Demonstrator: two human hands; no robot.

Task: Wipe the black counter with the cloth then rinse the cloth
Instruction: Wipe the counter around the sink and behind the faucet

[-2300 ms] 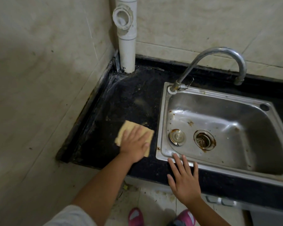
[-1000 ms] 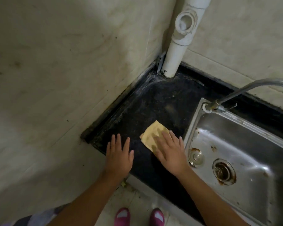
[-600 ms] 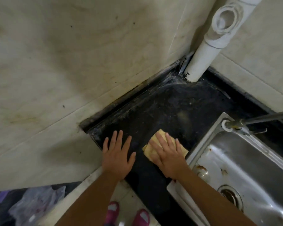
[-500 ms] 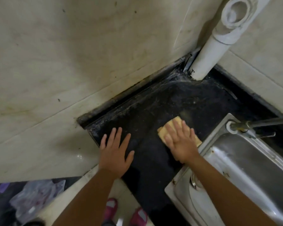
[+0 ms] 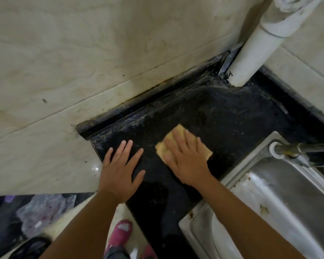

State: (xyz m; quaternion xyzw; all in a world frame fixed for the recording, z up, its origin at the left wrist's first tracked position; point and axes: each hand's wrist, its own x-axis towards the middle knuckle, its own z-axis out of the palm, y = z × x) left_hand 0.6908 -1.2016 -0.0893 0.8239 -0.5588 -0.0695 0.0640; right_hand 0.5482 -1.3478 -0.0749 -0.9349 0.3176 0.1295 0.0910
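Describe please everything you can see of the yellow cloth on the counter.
The cloth is a small yellow-tan piece, seemingly folded into a rough rectangle, lying flat on the black counter between the wall and the steel sink. The right hand presses on it with straight, spread fingers and covers most of it; only its far corner, left edge and right corner show. Its outline looks slightly blurred.

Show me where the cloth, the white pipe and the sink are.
cloth [image 5: 206, 153]: head view, bare corner by the right hand.
white pipe [image 5: 251, 53]: head view, lower shaft.
sink [image 5: 254, 152]: head view, left rim.
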